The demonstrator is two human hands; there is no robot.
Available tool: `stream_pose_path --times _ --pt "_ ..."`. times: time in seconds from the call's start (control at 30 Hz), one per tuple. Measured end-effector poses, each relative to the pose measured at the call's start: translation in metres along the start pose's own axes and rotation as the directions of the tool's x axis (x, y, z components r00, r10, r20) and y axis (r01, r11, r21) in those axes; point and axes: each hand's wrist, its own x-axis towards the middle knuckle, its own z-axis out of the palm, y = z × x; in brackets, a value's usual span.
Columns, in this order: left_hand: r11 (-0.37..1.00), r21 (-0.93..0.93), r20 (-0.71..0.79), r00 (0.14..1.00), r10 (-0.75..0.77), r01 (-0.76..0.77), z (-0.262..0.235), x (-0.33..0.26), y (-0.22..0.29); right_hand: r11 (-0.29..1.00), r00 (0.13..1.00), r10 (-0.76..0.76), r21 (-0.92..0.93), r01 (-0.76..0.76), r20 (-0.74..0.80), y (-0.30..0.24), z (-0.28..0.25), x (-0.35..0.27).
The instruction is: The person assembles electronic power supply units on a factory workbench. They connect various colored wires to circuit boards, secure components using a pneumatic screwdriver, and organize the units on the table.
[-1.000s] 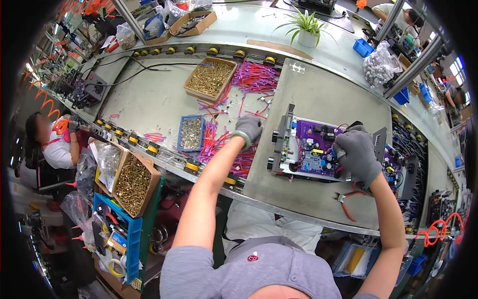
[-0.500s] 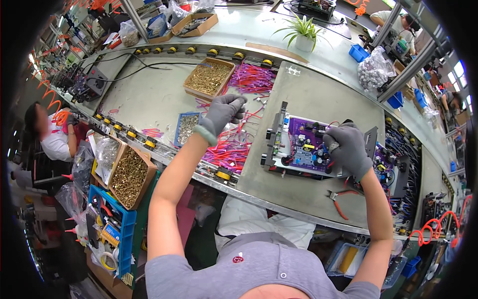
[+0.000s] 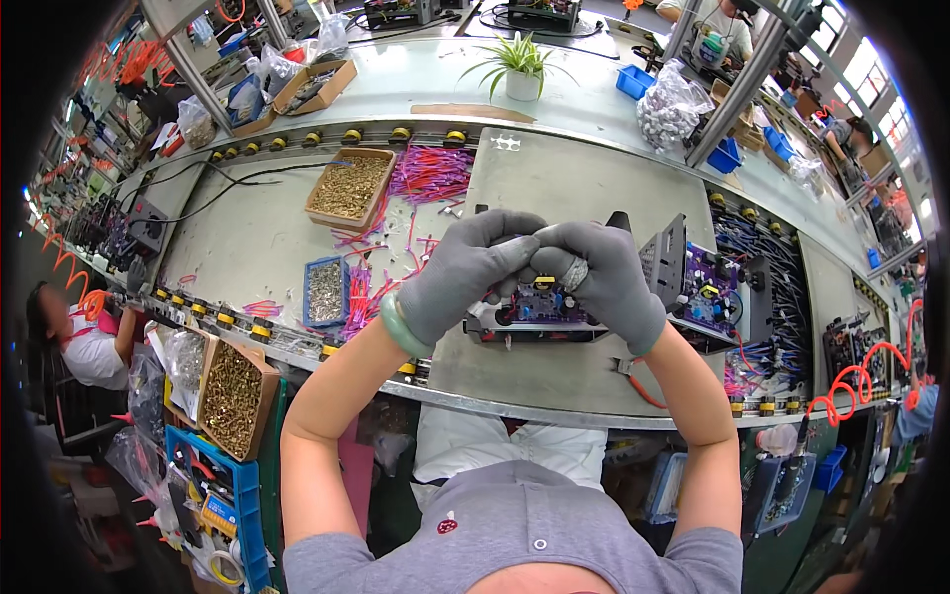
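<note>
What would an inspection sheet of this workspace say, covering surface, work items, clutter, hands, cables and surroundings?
Surface: grey work panel, partly covered.
Work items: purple circuit board, partly hidden by the hands; second purple-boarded unit to its right; red-handled pliers in front.
Clutter: loose pink-purple leads; cardboard box of brass-coloured parts; blue tray of small silver parts.
Hands: left hand and right hand grey-gloved, fingertips close together; anything pinched cannot be made out.
Cables: black cable at left; dark wires massed at right.
Surroundings: potted plant on the far bench; co-worker at left.
</note>
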Motion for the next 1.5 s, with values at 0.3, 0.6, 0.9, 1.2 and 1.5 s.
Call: stream_pose_path --times 0.3,0.6,0.9,1.2,1.5 --pt "0.660 0.691 0.131 0.948 0.289 -0.297 0.005 0.038 -0.016 0.970 0.988 0.154 -0.191 -0.147 0.022 0.016 -0.021 -0.019" --pt "0.922 -0.356 -0.054 0.989 0.141 -0.151 0.003 0.046 -0.001 0.988 0.988 0.145 0.064 -0.141 -0.055 0.023 -0.012 -0.031" --pt "0.802 -0.550 -0.079 0.970 0.229 -0.235 0.024 0.039 -0.010 0.888 0.949 0.312 0.366 -0.279 -0.033 0.013 0.015 -0.020" --pt "0.888 -0.412 -0.036 0.977 0.208 -0.204 0.028 0.032 -0.011 0.938 0.952 0.270 0.264 -0.226 -0.144 0.016 0.016 -0.018" --pt "0.930 -0.308 -0.097 0.979 0.178 -0.200 0.035 0.032 -0.010 0.975 0.951 0.213 0.104 -0.194 -0.224 0.014 0.014 -0.019"
